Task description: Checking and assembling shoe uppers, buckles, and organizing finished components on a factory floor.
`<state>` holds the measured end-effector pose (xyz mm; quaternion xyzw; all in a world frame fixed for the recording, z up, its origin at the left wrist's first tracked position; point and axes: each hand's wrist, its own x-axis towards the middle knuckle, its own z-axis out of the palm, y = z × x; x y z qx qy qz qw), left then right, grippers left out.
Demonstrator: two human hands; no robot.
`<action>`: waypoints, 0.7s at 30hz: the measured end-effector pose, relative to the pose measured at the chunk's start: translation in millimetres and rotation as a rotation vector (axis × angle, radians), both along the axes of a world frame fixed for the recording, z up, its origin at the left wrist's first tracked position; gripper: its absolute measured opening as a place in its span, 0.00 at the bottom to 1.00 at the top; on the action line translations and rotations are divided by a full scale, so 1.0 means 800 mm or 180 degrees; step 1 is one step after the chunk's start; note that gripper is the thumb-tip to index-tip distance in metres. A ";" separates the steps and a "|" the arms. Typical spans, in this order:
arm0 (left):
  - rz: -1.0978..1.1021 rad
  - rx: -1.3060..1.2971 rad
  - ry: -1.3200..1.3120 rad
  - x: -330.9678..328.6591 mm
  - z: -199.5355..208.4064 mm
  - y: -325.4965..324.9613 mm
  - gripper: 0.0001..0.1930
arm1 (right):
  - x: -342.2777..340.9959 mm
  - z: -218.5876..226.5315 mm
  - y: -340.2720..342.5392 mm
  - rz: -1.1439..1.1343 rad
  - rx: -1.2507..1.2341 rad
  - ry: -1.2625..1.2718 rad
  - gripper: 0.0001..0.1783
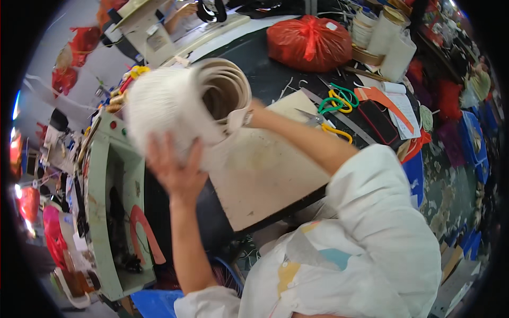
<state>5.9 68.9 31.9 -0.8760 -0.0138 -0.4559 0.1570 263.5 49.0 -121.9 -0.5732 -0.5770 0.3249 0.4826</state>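
Note:
A thick white roll point(164, 106) of coiled bands, its hollow end showing several cream layers, is tilted above the left side of a beige board point(265, 175). Against its near side lies my left hand point(177, 167), fingers spread and smeared by motion. My right hand point(254, 113) is at the roll's open end, by the loose edge of the outer layer; its fingers are mostly hidden there, and it seems to grip that edge. Right of the board are yellow-handled scissors point(335, 131) and green-handled scissors point(339, 100).
A tied red plastic bag point(310, 43) sits at the back of the dark table. White rolls point(397, 55) stand at the back right. A dark red-edged case point(377, 122) and a metal ruler point(347, 123) lie at the right. A pale green metal cabinet point(98, 212) stands at the left.

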 end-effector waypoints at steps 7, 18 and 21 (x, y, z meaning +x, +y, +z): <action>-0.0196 -0.1194 0.1695 0.139 -0.108 0.030 0.38 | 0.075 0.069 -0.373 -0.1577 -0.1276 -0.2610 0.39; -0.0592 -0.5913 -0.0212 0.155 -0.124 0.022 0.32 | 0.057 0.042 -0.373 -0.2384 -0.0865 -0.2895 0.20; -0.0245 -0.5920 0.0213 0.164 -0.142 0.018 0.36 | 0.060 0.040 -0.379 -0.2835 -0.1037 -0.3068 0.20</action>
